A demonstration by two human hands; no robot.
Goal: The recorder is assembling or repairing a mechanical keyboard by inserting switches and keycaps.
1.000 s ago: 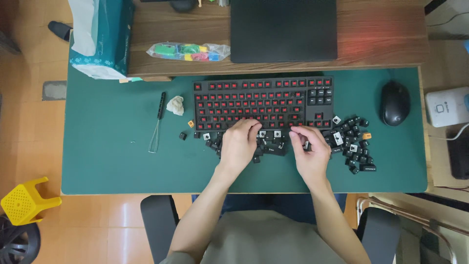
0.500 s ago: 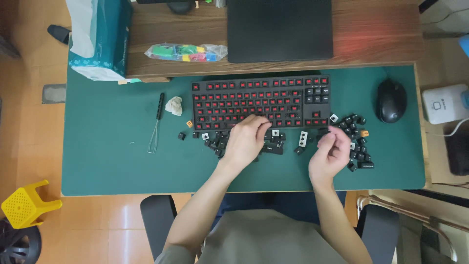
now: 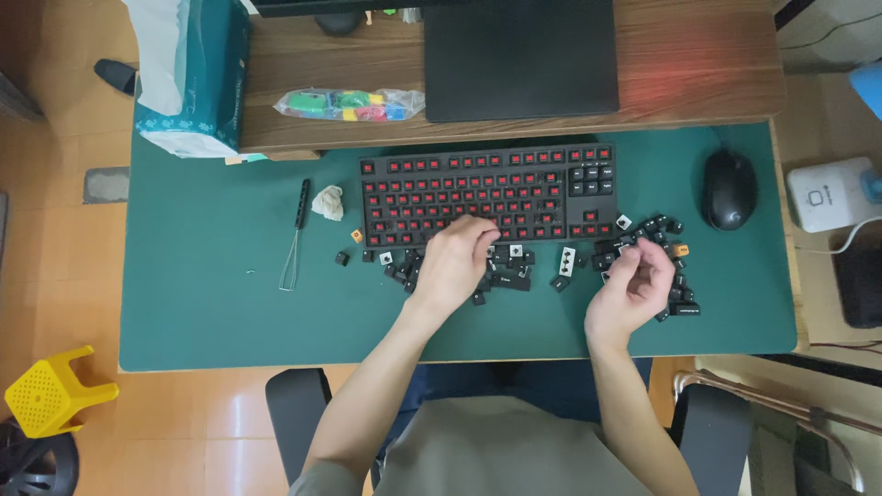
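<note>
The black keyboard with bare red switches (image 3: pixel 487 196) lies in the middle of the green mat (image 3: pixel 211 294) on the tabletop. Only a few black caps sit on its right end. Small black loose keycaps (image 3: pixel 507 274) lie in a heap just in front of it, and more of them (image 3: pixel 663 241) lie to the right.

The left hand (image 3: pixel 455 266) rests on the front edge of the keyboard and covers part of the heap. Its fingers (image 3: pixel 482 237) are bent down onto the keys, but I cannot tell if they hold a cap. The right hand (image 3: pixel 634 289) is over the right heap, palm turned up a bit. Its fingers (image 3: pixel 649 260) are curled in; a cap may be inside, too small to tell.

A black mouse (image 3: pixel 729 189) sits to the right. On the left lie a thin wire puller tool (image 3: pixel 295 236) and a crumpled white tissue (image 3: pixel 327 201). Behind, on the wooden shelf (image 3: pixel 698 64), are a closed black laptop (image 3: pixel 520 57), a clear bag of bright coloured pieces (image 3: pixel 353 103) and a teal tissue pack (image 3: pixel 195 73)
</note>
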